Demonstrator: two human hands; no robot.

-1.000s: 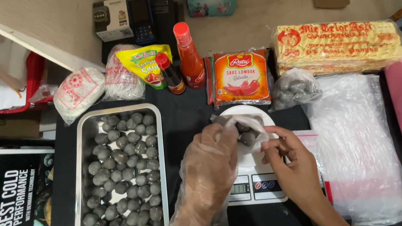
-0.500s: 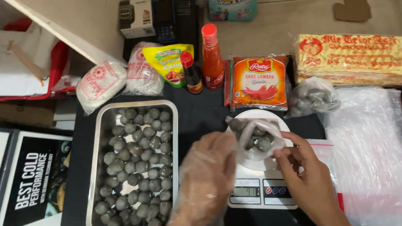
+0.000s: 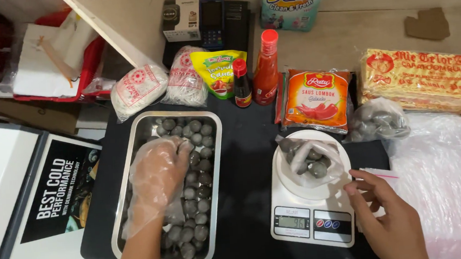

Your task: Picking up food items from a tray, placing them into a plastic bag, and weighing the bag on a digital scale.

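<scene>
My left hand (image 3: 157, 173), in a loose clear plastic glove, lies palm down in the steel tray (image 3: 218, 146), its fingers curled over the grey meatballs (image 3: 201, 172). Whether it grips one is hidden. On the round plate of the white kitchen scale (image 3: 313, 224) stands a small clear bag (image 3: 313, 161), open and holding several meatballs. Bare and holding nothing, my right hand (image 3: 390, 215) rests just right of the scale with its fingertips near the plate's edge, apart from the bag.
Behind the tray lie two white noodle packets (image 3: 138, 90), a yellow sauce pouch (image 3: 218, 71) and two sauce bottles (image 3: 264, 70). An orange sauce pack (image 3: 317, 99), a tied bag of meatballs (image 3: 378, 119), a noodle pack (image 3: 427, 78) and a stack of clear plastic bags (image 3: 445, 185) sit at right.
My left hand left the bag on the scale and moved left into the tray. My right hand let go of the bag and drew back to the right. The camera view shifted left.
</scene>
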